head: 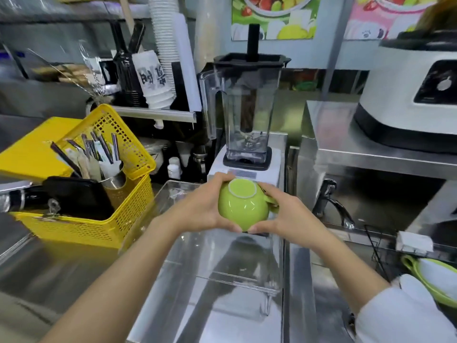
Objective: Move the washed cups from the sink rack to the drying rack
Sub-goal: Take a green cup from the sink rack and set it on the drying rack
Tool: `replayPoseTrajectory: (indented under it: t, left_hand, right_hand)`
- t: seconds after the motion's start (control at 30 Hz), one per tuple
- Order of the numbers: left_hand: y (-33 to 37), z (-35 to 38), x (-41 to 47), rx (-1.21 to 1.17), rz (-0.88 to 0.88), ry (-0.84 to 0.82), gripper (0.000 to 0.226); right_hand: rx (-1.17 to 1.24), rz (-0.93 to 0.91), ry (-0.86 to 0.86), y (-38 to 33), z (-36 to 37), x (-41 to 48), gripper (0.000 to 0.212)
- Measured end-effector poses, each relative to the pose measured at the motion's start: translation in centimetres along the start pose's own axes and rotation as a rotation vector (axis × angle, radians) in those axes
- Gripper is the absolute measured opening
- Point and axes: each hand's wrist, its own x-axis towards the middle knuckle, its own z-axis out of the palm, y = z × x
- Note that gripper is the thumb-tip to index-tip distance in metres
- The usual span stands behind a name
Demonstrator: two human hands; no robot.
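**Mia:** What is the person holding?

**Tom:** A green cup (pixel 243 209), turned bottom-up. The left hand (pixel 205 209) wraps one side, and the right hand (pixel 279 214) wraps the other side, where the cup's little handle (pixel 270 201) sticks out. Both hands are closed around the cup, and the thumbs nearly meet under it.

**Mia:** Why is it upside down?

**Tom:** Probably so the water can drip out. A wet cup dries best with its mouth facing down.

**Mia:** Why two hands?

**Tom:** The cup looks shiny and may be slippery. Two hands likely keep it from sliding away.

**Mia:** Where is the cup now?

**Tom:** It is up in the air. Right below the grip sits a clear tray (pixel 222 276) on the metal counter (pixel 61 280). That looks like the place for drying, so the cup seems about to go down there. It is not touching the tray yet.

**Mia:** Are more cups waiting?

**Tom:** Yes. Well off to the right of the grip, and lower, more green cups (pixel 430 276) sit by a dark wire rack (pixel 376 251) in the sink, past the tap (pixel 333 206).

**Mia:** What else is close?

**Tom:** Just behind the grip stands a blender (pixel 244 115). To the left of the grip is a yellow basket (pixel 103 219) full of spoons and straws. The hands should lower the cup gently so it misses both.
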Motion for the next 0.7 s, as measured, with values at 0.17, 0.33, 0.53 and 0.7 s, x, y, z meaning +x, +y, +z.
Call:
replayPoseTrajectory:
  t: [0.17,0.33,0.53,0.7]
  left_hand:
    - [-2.6,1.2,1.1,0.008,-0.066,-0.111,0.099]
    - [-4.1,2.5,1.7,-0.046,-0.064,-0.118,0.1]
    - [-4.6,2.8,1.9,-0.054,-0.072,-0.196,0.099]
    - [-2.7,1.1,1.8,0.195,0.012,-0.166,0.121]
  right_hand:
    - [-0.09,0.061,-0.014,1.0,1.5,1.5,0.069]
    - [-0.211,0.042,0.0,2.0,2.2,2.1,0.07]
    - [-0.348,0.034,0.036,2.7,2.5,2.3,0.073]
    - [-0.399,-0.023,0.039,2.9,1.9,1.6,0.073]
